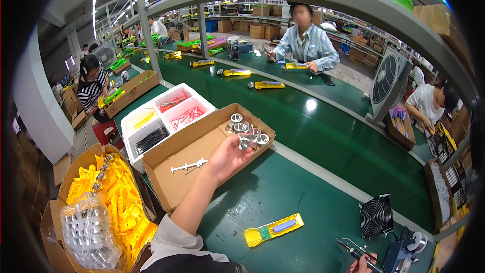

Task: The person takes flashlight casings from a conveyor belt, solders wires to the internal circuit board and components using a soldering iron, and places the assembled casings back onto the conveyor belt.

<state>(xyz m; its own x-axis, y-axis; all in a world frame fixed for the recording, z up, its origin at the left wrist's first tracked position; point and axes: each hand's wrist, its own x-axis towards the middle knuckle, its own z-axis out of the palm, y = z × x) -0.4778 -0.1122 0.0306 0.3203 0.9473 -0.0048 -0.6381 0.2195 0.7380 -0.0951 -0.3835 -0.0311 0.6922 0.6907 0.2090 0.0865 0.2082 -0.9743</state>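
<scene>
My left hand (pixel 228 157) reaches over a shallow cardboard tray (pixel 174 184), its fingers closed on a shiny reflector cup (pixel 246 142). More silver reflector cups (pixel 240 127) lie beside it in the tray's far corner. A white plastic stick-like part (pixel 188 166) rests on the tray floor. At the lower right edge, my right hand (pixel 365 264) grips a soldering iron (pixel 345 244), with its tip pointing up and left. On the green bench between my arms lies a yellow flashlight housing (pixel 273 229), holding a blue-purple battery cell, a small green circuit board and thin wires.
Left stand a white foam box (pixel 132 120) of coloured wires and a carton of yellow housings (pixel 135 194) with bagged silver parts (pixel 91 232). A black fan (pixel 376 216) and soldering station (pixel 404 255) stand right. Yellow flashlight housings (pixel 269 85) dot the green conveyor; co-workers sit around.
</scene>
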